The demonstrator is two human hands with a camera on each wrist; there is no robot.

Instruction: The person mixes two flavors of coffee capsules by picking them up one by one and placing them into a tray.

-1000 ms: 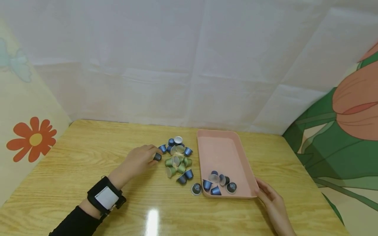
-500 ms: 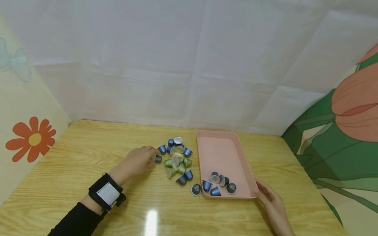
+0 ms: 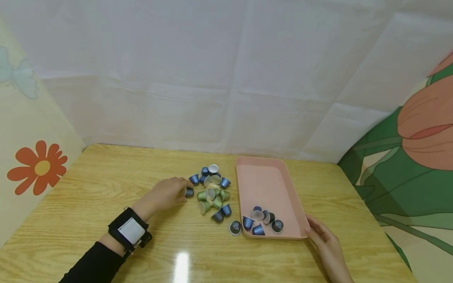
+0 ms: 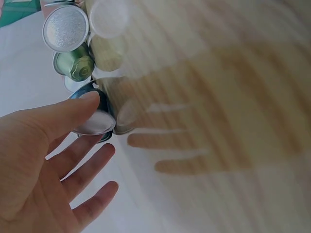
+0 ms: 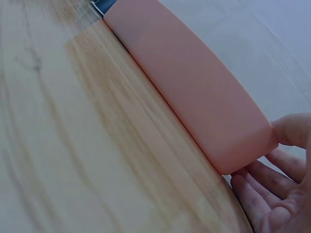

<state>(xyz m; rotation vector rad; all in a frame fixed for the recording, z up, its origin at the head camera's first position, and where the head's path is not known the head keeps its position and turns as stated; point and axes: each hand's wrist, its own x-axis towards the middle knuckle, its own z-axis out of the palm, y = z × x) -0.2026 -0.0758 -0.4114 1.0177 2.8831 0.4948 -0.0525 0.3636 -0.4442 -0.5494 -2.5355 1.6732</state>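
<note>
Currently your left hand (image 3: 165,192) has a dark capsule (image 3: 189,192) pinched between thumb and index finger, left of the green capsules (image 3: 217,202) and on the near side of the blue capsules (image 3: 224,182). Left wrist view: thumb over the lid's rim, index finger apparently backing it from the other side, remaining fingers spread and off it. Capsule on its side, base toward the green ones. Cannot tell whether it bears on the table (image 3: 166,243) or is just clear of it.

Your right hand (image 3: 327,245) grips the near right corner of the pink tray (image 3: 265,181), thumb at the rim, fingers against the outside below. Several pods (image 3: 277,225) lie in the tray's near end; one loose capsule (image 3: 235,228) sits just outside its near left corner.

On grip: squeeze lightly, close to the rim; the tapered body would probably slip if pinched by its narrow base. Mind your spare fingers: the blue capsules are near your fingertips and would likely roll if brushed. Let the right hand merely steady that corner; tipping the tray could send its pods sliding.
</note>
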